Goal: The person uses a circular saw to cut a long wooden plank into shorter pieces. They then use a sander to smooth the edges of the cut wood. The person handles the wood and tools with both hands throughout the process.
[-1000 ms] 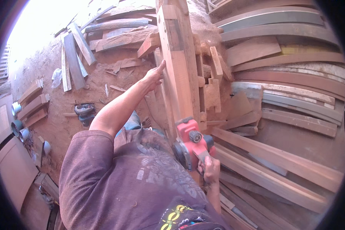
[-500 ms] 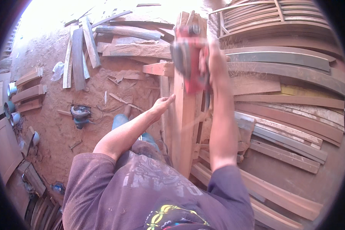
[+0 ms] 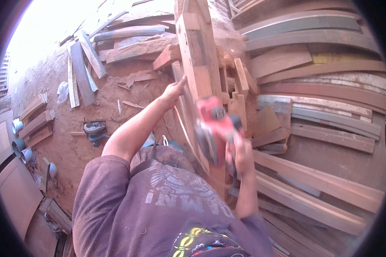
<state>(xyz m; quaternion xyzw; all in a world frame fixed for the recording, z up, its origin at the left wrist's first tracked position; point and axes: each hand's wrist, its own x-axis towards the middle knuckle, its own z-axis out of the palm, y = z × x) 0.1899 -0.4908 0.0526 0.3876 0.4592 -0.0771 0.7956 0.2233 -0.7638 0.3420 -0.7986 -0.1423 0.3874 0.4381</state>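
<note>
In front of me a long, pale wooden beam (image 3: 203, 79) runs away from my body, its top patchy with lighter and darker strips. My right hand (image 3: 242, 154) is closed round the rear handle of a red electric planer (image 3: 214, 124), which sits tilted over the near part of the beam. Motion smears the tool a little, so I cannot tell whether its sole touches the wood. My left hand (image 3: 174, 91) holds the beam's left edge, farther along than the planer, with part of its fingers hidden.
Stacks of boards (image 3: 317, 92) and curved slats lie close along the right. A short block (image 3: 166, 56) juts out left of the beam. Loose planks (image 3: 82, 70) lie on the dusty ground at far left, with a blue power tool (image 3: 95, 130) nearer.
My right hand has drawn the planer back along the beam toward my body, turning it somewhat. My left hand has shifted slightly left and farther away, still at the beam's edge. My view has shifted.
</note>
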